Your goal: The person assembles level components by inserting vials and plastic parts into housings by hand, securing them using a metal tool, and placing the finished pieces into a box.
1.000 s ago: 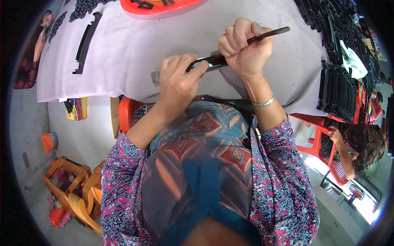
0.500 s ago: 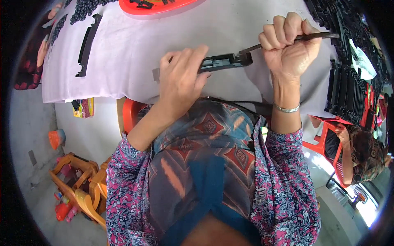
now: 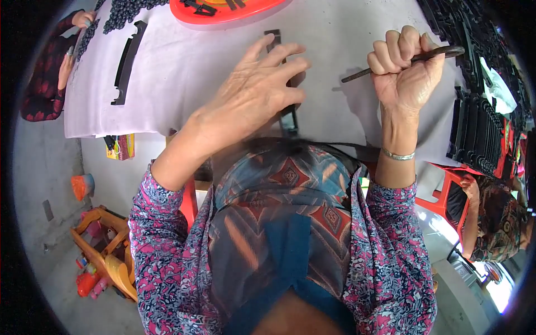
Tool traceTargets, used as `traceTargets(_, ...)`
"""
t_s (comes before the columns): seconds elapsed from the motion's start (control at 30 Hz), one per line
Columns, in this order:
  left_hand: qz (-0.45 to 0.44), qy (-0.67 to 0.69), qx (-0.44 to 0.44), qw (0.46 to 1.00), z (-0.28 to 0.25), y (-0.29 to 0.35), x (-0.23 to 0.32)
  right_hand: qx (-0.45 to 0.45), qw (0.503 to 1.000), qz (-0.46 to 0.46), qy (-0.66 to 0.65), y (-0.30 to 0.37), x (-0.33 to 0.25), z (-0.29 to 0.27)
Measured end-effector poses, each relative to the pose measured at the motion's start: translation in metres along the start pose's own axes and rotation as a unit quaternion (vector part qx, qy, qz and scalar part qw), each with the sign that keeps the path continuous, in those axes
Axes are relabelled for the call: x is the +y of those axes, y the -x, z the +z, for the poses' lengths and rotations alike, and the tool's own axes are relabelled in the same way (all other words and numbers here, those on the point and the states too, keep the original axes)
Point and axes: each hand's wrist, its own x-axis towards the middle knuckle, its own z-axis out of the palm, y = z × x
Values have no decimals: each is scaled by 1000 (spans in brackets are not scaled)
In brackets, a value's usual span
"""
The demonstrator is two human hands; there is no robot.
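My left hand (image 3: 259, 84) is over the middle of a long black plastic part (image 3: 288, 120), its fingers spread. The part runs away from me on the table; the hand hides its middle, and whether the fingers touch it I cannot tell. Off to the right, my right hand (image 3: 405, 64) is closed around a dark metal rod (image 3: 363, 73) with a curved, thicker end beyond the thumb. The rod's thin tip points left and is apart from the black part.
Another black plastic part (image 3: 127, 64) lies at left on the pale tablecloth (image 3: 184, 78). At the far edge sit a red tray (image 3: 234, 21) and black beads (image 3: 125, 14). Stacked black parts (image 3: 474, 134) line the right. Two other people are nearby, a sleeve (image 3: 42, 84) at left and a forearm (image 3: 470, 223) at right.
The black part has turned from lying crosswise to pointing away from me. My left hand has loosened, its fingers spreading. The rod's tip has come away from the part's end.
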Motion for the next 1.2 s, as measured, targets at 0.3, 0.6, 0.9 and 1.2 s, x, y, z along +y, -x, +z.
traceTargets(0.3,-271,136,191,934,30,22,34,7,999,-28,-24,-1,8,9)
traceTargets(0.6,-282,133,124,942,24,27,49,11,998,-30,-52,6,18,27)
traceTargets(0.9,-251,135,110,952,9,37,46,7,998,25,-49,7,35,28)
traceTargets(1.2,-195,113,124,966,30,31,45,35,998,39,-37,17,50,24)
